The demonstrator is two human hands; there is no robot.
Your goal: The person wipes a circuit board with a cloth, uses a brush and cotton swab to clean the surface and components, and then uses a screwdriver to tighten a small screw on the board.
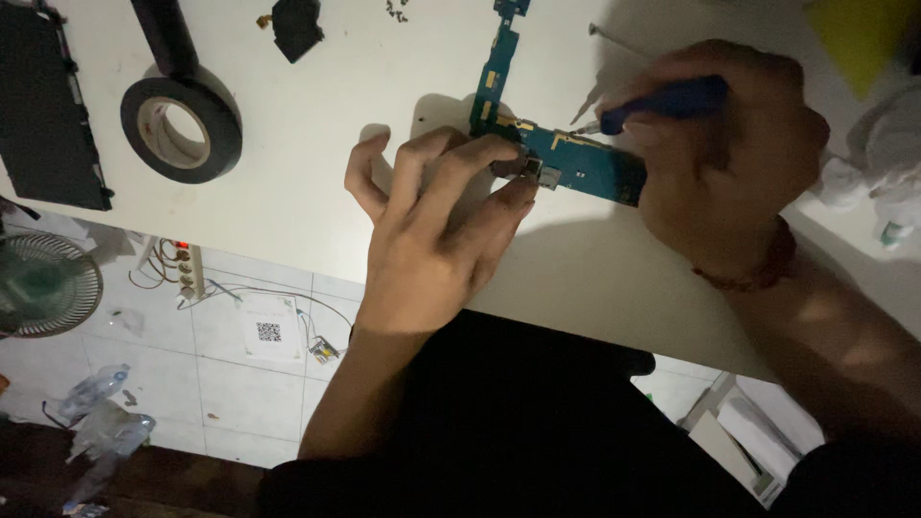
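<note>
A blue-green L-shaped circuit board lies on the white table. My left hand pinches the board's near edge by a small dark metal part, thumb and forefinger on it. My right hand grips a dark blue-handled screwdriver, with its tip resting on the board's top surface. A reddish bracelet sits on my right wrist.
A roll of black tape lies at left, next to a flat black panel. A small black part and tiny screws lie at the far edge. Below the table: tiled floor, a fan, a power strip, plastic bottles.
</note>
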